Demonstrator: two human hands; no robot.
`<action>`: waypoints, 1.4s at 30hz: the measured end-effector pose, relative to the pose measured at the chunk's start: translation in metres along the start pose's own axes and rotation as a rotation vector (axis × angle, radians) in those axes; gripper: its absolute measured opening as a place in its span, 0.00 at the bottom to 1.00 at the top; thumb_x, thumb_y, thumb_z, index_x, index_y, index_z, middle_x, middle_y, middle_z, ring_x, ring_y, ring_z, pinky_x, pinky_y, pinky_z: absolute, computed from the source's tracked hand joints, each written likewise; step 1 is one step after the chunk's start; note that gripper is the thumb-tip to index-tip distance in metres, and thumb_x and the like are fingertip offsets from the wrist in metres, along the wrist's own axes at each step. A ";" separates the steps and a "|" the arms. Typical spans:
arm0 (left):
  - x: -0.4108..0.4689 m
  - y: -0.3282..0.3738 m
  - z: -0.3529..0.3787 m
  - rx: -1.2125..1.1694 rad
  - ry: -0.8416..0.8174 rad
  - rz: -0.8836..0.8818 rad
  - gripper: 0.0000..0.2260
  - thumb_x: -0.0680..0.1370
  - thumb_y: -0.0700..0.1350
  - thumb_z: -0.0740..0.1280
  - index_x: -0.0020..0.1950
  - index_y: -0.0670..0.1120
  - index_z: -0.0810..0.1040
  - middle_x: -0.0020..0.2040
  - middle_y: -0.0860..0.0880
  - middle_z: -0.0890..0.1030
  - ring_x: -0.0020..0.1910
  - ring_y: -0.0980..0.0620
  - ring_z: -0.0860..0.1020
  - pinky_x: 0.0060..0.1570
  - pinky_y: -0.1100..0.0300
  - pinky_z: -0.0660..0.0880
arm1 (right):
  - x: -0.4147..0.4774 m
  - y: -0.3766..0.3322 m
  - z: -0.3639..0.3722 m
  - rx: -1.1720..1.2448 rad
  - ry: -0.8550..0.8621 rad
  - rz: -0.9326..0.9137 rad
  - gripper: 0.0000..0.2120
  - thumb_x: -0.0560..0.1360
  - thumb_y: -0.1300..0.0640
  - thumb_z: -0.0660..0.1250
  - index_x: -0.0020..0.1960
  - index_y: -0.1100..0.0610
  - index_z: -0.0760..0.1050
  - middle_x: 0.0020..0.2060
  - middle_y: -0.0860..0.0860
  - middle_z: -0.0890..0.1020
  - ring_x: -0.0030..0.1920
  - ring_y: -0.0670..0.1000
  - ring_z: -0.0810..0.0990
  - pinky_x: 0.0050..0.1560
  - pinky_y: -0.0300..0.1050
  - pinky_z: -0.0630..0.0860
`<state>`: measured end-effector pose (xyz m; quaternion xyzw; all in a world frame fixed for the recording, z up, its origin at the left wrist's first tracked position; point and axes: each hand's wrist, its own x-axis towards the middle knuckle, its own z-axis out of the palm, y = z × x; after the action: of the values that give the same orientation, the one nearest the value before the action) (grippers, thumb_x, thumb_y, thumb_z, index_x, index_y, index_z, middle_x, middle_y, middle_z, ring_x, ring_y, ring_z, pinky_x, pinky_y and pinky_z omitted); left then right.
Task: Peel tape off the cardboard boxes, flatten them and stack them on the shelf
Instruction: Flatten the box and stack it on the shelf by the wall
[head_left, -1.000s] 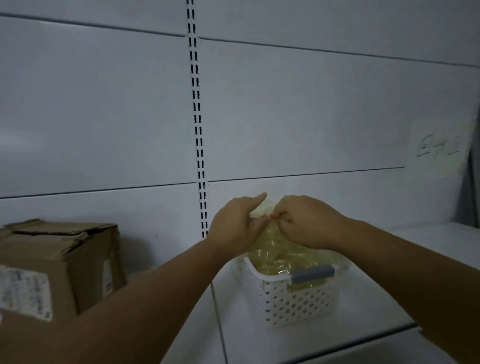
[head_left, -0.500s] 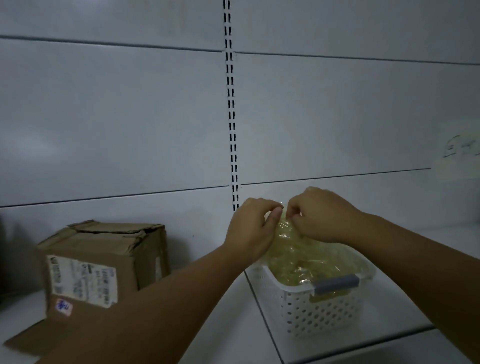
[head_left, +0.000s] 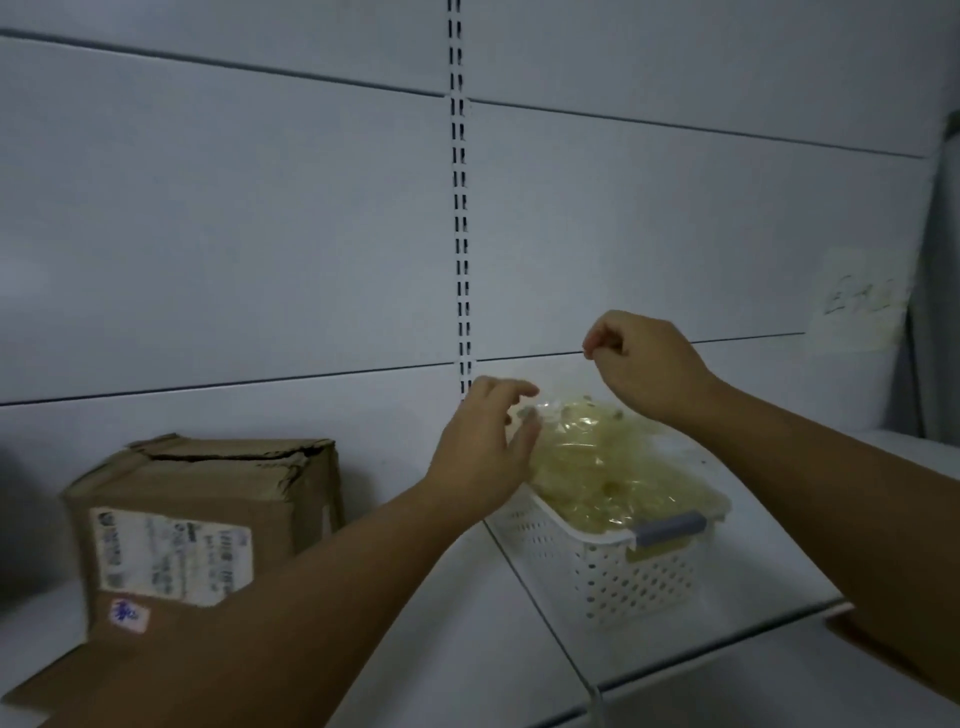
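Observation:
A worn brown cardboard box (head_left: 208, 499) with a white label stands on the white shelf (head_left: 441, 623) at the left, its top flaps creased and torn. To its right a white perforated basket (head_left: 597, 571) holds a crumpled wad of yellowish clear tape (head_left: 613, 467). My left hand (head_left: 483, 452) hovers at the wad's left edge with its fingers spread and relaxed, fingertips at the tape. My right hand (head_left: 644, 364) is raised above the wad with its fingers curled; nothing shows between them.
The slotted upright (head_left: 460, 208) runs down the white back panel. A paper note (head_left: 862, 301) is stuck on the panel at the right. A brown edge, maybe cardboard (head_left: 883, 654), shows below the shelf front at the lower right.
Both hands were pinching the tape wad over the basket. Now the left hand has opened and the right hand has lifted up and away from the wad. The view shifted left.

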<state>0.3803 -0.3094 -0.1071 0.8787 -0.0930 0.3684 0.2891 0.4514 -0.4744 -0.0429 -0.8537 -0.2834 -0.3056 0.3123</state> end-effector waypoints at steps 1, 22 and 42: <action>0.002 0.004 -0.008 -0.008 0.077 0.023 0.10 0.79 0.45 0.62 0.60 0.49 0.75 0.56 0.51 0.72 0.48 0.57 0.72 0.50 0.63 0.72 | 0.000 -0.010 0.004 -0.007 -0.032 -0.042 0.09 0.75 0.61 0.59 0.47 0.52 0.77 0.39 0.47 0.80 0.34 0.44 0.75 0.33 0.40 0.68; -0.129 -0.090 -0.192 0.383 -0.006 -0.127 0.09 0.78 0.52 0.58 0.54 0.54 0.76 0.51 0.56 0.75 0.51 0.59 0.71 0.50 0.67 0.67 | -0.019 -0.186 0.164 0.242 -0.452 -0.517 0.12 0.77 0.52 0.63 0.57 0.54 0.79 0.53 0.50 0.80 0.53 0.49 0.76 0.54 0.46 0.72; -0.216 -0.101 -0.171 -0.474 -0.124 -0.552 0.28 0.71 0.25 0.58 0.65 0.49 0.66 0.65 0.46 0.71 0.62 0.54 0.72 0.61 0.62 0.72 | -0.097 -0.222 0.162 0.440 0.031 -0.354 0.23 0.78 0.40 0.45 0.40 0.55 0.69 0.29 0.51 0.75 0.30 0.51 0.74 0.33 0.54 0.73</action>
<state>0.1632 -0.1386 -0.2067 0.7999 0.0474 0.1907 0.5670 0.2941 -0.2447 -0.1307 -0.6978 -0.4828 -0.2995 0.4362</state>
